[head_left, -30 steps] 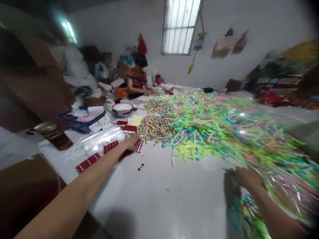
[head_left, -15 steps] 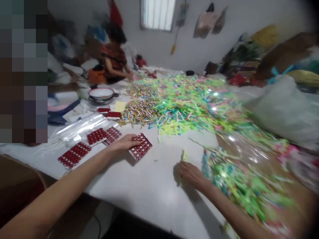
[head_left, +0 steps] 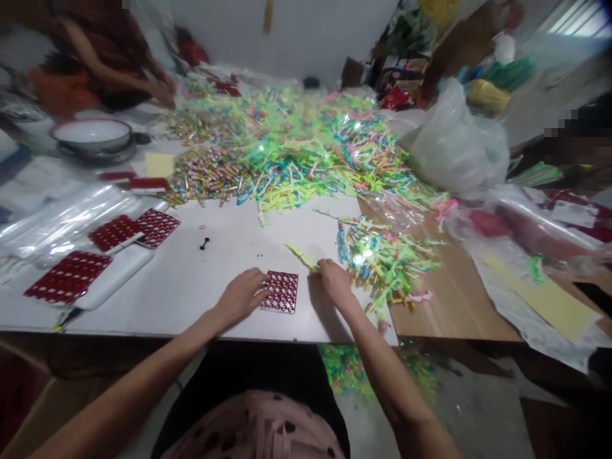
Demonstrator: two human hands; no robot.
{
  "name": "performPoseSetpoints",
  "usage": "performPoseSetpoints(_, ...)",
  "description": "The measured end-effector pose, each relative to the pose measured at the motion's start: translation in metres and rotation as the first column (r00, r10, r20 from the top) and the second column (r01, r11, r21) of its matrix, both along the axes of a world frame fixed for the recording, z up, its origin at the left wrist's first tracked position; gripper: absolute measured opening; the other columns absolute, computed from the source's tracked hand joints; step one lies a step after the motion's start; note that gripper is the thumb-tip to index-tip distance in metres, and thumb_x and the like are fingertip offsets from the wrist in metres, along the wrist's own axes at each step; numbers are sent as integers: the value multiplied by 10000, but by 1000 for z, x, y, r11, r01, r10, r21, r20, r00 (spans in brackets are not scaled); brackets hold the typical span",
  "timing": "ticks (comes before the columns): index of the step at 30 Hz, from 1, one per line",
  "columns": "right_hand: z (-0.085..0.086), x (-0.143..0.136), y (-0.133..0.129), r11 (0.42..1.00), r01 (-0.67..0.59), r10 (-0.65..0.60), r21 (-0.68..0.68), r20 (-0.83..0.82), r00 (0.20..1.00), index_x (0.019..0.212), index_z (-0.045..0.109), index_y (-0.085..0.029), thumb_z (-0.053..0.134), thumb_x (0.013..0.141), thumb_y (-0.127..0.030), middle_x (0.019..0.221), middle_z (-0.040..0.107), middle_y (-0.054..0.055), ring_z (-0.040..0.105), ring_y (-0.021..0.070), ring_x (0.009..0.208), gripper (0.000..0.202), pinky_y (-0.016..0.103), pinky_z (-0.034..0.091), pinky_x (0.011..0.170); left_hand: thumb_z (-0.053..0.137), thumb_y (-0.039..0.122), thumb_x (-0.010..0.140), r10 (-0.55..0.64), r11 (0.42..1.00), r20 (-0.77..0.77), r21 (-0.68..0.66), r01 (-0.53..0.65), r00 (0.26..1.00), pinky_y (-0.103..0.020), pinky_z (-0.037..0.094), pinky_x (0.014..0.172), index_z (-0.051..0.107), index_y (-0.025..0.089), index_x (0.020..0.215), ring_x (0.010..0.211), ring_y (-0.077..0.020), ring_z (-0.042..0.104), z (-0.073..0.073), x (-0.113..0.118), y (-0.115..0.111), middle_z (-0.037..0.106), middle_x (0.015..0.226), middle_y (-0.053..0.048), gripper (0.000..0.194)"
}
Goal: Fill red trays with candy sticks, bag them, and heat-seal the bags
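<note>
A small red patterned card (head_left: 281, 292) lies on the white table near its front edge. My left hand (head_left: 243, 294) rests at the card's left side, its fingers apart and touching that edge. To the right, my right hand (head_left: 331, 278) pinches the lower end of a yellow-green strip (head_left: 299, 255) at the table surface. Beside that hand spreads a small heap of green, blue and pink strips (head_left: 382, 261). More red patterned cards (head_left: 69, 275) lie at the left.
A large pile of coloured strips (head_left: 296, 153) and many short sticks (head_left: 210, 172) cover the table's back. A bowl (head_left: 90, 132) stands back left, near a person in dark red (head_left: 108, 51). A white bag (head_left: 459, 143) sits at the right.
The view has turned right and down. The red card, held up in my left hand before, now lies on the table, and that hand's grip has loosened. My right hand stays at the yellow-green strip.
</note>
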State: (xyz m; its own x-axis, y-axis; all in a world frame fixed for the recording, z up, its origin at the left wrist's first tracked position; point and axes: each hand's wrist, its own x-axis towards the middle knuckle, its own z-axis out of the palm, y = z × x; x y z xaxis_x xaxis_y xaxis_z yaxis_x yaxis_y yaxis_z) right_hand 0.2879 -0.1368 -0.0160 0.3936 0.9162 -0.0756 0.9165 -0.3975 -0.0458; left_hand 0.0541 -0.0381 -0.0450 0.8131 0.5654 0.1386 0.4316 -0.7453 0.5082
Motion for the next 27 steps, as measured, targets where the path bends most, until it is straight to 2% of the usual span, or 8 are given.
performPoseSetpoints(3,-6,0,12,998,56,-54,18,-92,994,964,607,-118,489,885,-192,954,657,140,618,242,882,161,309,423,707,517,304,891,-85,995,-58,55,88,995,-382,444,883,615,156,1015,997,-231,538,-11,11,-6,604,1011,-89,217)
performPoseSetpoints(5,-2,1,13,989,73,-30,128,-307,951,862,608,-142,548,858,-255,830,659,90,608,209,779,128,293,418,676,562,325,871,-90,994,-60,55,93,994,-398,443,897,605,154,1072,1035,-244,523,-19,14,-9,587,1078,-103,267)
performPoseSetpoints(8,9,-7,6,887,203,149,415,-674,723,852,580,-176,598,813,-411,690,591,-6,531,141,609,238,255,406,587,612,417,835,-109,993,-48,40,111,993,-418,438,908,570,160,1156,1074,-265,507,-26,12,-10,559,1149,-119,414)
performPoseSetpoints(10,13,-20,2,800,328,255,502,-780,571,937,578,-183,653,750,-457,666,553,-37,480,120,557,340,243,398,547,643,445,806,-113,993,-52,28,115,992,-435,425,928,535,176,1213,1128,-282,486,-28,9,-10,533,1211,-130,499)
performPoseSetpoints(16,-5,-42,-5,844,393,212,364,-901,379,744,602,-182,710,681,-427,648,571,-19,517,132,603,275,257,416,588,675,333,796,-141,990,-11,27,142,990,-438,394,1004,368,175,1363,1248,-284,423,-33,0,-17,450,1354,-157,664)
performPoseSetpoints(18,-7,-40,-10,854,408,151,322,-905,398,717,585,-185,681,717,-439,590,542,-31,492,125,547,271,253,397,547,640,302,826,-143,986,39,88,139,989,-435,383,1023,412,158,1316,1268,-285,401,-36,-4,-22,454,1348,-159,558)
performPoseSetpoints(21,-7,-38,-18,915,281,134,289,-875,465,793,613,-194,647,760,-386,649,588,-18,535,138,587,198,261,425,574,571,244,868,-136,971,14,200,131,991,-432,419,958,558,150,1098,1177,-287,463,-37,-8,-33,538,1215,-139,249)
performPoseSetpoints(27,-29,-40,-35,938,-38,253,345,-605,755,972,667,-247,519,863,-242,1012,637,41,594,181,928,184,306,471,806,482,175,902,-73,976,-85,200,89,994,-391,436,865,583,149,960,1008,-245,505,-31,1,-47,579,1039,-96,119)
